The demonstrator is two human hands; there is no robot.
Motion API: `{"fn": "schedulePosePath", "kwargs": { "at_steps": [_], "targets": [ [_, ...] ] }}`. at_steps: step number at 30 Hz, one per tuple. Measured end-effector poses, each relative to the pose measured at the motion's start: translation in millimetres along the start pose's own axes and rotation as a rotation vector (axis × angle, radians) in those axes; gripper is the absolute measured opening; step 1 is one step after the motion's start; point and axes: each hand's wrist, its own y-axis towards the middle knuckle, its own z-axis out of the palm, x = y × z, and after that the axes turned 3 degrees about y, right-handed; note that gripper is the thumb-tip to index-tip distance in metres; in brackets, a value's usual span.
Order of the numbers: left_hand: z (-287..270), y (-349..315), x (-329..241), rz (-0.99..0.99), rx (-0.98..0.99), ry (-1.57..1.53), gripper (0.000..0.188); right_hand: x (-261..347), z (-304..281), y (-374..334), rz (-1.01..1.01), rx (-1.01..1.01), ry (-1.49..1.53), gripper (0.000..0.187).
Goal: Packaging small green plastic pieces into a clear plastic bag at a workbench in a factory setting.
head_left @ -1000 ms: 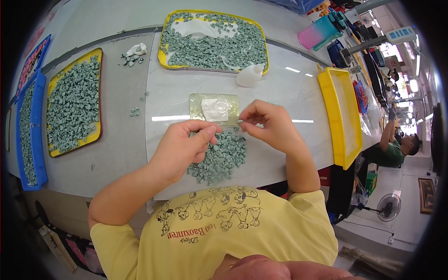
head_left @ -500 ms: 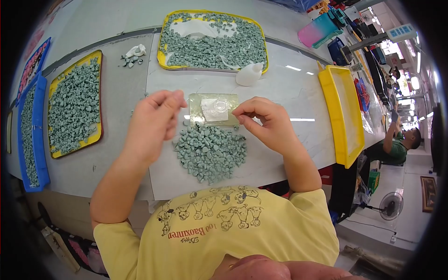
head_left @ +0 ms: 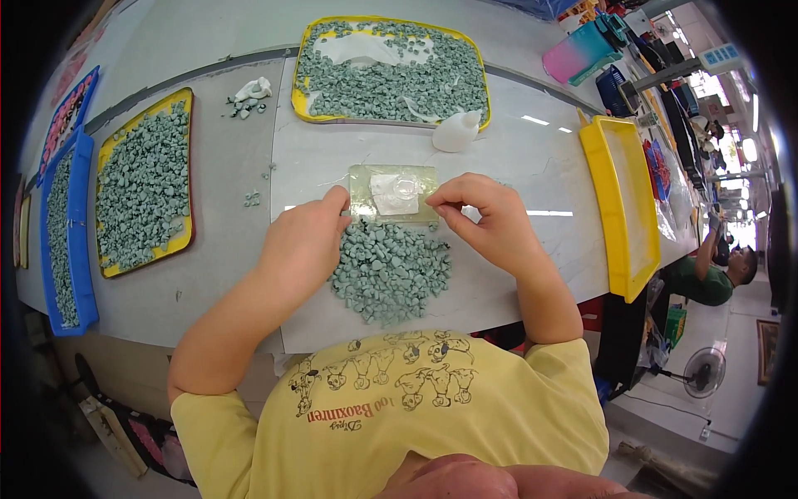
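In the middle of the table lies a pale green translucent mat (head_left: 359, 177), and on it sits a small white piece of paper (head_left: 384, 200) with a round clear spot. A heap of grey-green pebble-like pieces (head_left: 391, 270) spreads along the mat's near edge. My left hand (head_left: 306, 241) is at the mat's left edge beside the heap, fingers drawn together; what they hold, if anything, is hidden. At the mat's right edge, my right hand (head_left: 486, 220) pinches thumb and forefinger together. Whatever lies between those fingertips is too small to name.
A white squeeze bottle (head_left: 455, 133) stands beyond the mat, before a yellow tray (head_left: 298, 104) of similar pieces. Another yellow tray (head_left: 187, 237) and a blue bin (head_left: 81, 249) lie left. To the right are a yellow bin (head_left: 619, 208), a pink-and-teal bottle (head_left: 573, 58) and a co-worker (head_left: 706, 279).
My left hand has come down and toward me, from left of the mat to the heap's upper left edge. My right hand stays pinched near the mat's right edge. The whole view has shifted slightly.
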Motion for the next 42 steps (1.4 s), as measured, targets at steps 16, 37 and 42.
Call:
{"fn": "schedulePosePath", "kwargs": {
  "at_steps": [16,37,42],
  "targets": [
    [-21,6,-5,-0.087,0.142,-0.087,0.014,-9,-7,-16,0.01,0.272,-0.271,0.013],
    [-9,2,2,-0.051,0.121,-0.061,0.012,-15,-4,-8,0.042,0.142,-0.287,0.032],
    [-7,9,4,-0.07,0.051,-0.292,0.015,-19,-3,-7,0.033,0.131,-0.3,0.032]
  ]
}}
